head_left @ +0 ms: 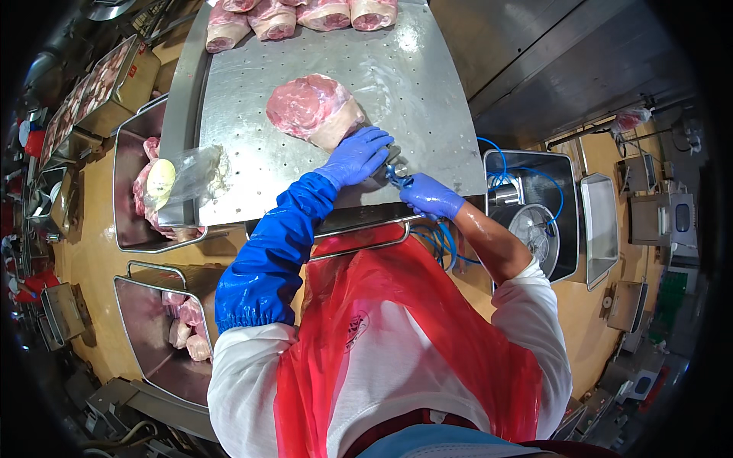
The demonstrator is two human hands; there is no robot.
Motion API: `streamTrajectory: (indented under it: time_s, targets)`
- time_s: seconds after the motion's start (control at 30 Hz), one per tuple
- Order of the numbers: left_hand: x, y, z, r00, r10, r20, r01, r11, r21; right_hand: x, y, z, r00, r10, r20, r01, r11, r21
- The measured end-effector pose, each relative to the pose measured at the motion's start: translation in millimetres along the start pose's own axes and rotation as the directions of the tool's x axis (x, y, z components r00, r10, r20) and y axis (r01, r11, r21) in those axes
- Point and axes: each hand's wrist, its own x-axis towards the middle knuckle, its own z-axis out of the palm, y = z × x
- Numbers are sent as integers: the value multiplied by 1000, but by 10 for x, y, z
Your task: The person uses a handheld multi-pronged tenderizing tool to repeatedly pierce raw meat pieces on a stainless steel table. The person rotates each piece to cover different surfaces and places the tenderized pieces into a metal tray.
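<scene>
A large ham (309,111), pink on its cut face with pale skin along one side, lies on the perforated metal table (252,164). Over its narrow near end is my left hand (357,156) in a purple-blue glove, fingers together and closed over the meat; what lies beneath the palm is hidden. Just right of it, my right hand (429,196), gloved alike, grips a blue hand tool (397,178). The tool's head points at the ham's near end, and its exact shape is hard to make out.
Several more hams (324,15) line the table's far edge. On the left stand a metal bin (118,195) with meat and a second meat bin (145,336). A metal tub (569,221) with blue hoses (561,187) is at right, beside a grey tray (599,229).
</scene>
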Motion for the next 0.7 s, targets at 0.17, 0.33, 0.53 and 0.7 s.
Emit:
streamTrajectory:
  time_s: [0.17,0.33,0.53,0.7]
  targets:
    - [-7,56,-42,1000,3,4,-3,1000,23,-6,20,-1,1000,-16,-3,16,1000,-27]
    - [85,173,-140,989,116,-87,-100,981,165,-69,2,-44,1000,0,-26,-2,997,-76]
    - [561,-67,-525,999,-30,17,15,827,562,-105,-197,42,991,-127,-37,121,986,-117]
    - [350,-234,-631,989,64,133,-133,778,614,-713,-166,-5,996,38,-78,-46,994,-104]
